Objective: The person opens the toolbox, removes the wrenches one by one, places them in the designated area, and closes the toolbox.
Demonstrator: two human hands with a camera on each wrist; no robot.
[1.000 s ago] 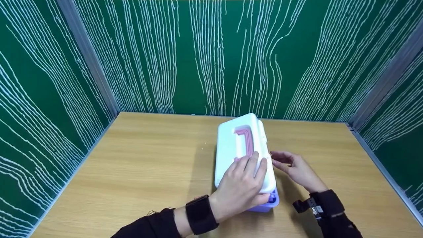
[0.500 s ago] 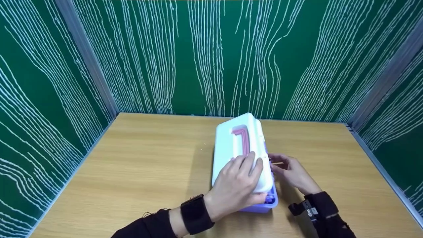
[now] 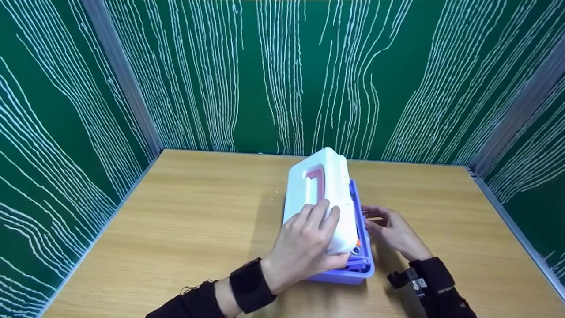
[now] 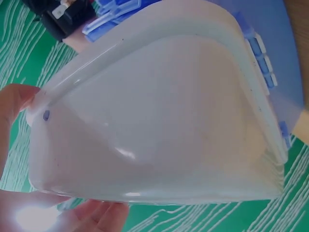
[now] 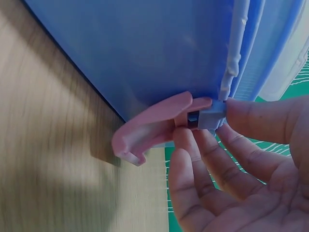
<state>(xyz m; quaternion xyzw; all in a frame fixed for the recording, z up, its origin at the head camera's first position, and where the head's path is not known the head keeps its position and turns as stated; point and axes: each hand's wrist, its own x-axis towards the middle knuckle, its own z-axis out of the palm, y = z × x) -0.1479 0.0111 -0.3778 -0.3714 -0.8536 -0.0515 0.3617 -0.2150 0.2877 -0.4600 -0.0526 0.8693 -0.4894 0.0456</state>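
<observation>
A box with a white lid (image 3: 315,194), a pink handle (image 3: 318,182) and a blue base (image 3: 353,274) stands mid-table. My left hand (image 3: 304,247) grips the lid's near end, fingers on top and thumb under its edge. The lid is tilted up on its right side, away from the base. The left wrist view shows the lid's end (image 4: 159,121) with the blue base (image 4: 275,38) behind it. My right hand (image 3: 388,229) is at the base's right wall. There its fingertips (image 5: 198,140) pinch the hinge of a pink latch (image 5: 149,125), which hangs open from the base (image 5: 145,48).
The wooden table (image 3: 185,229) is walled on three sides by green panels with white lines (image 3: 265,75). Bare wood lies to the left of and behind the box. Some blue and orange items (image 3: 356,247) show inside the opened base.
The lid has risen on its right side, uncovering the blue base's rim and contents. My right hand has moved in against the base's side and taken the latch.
</observation>
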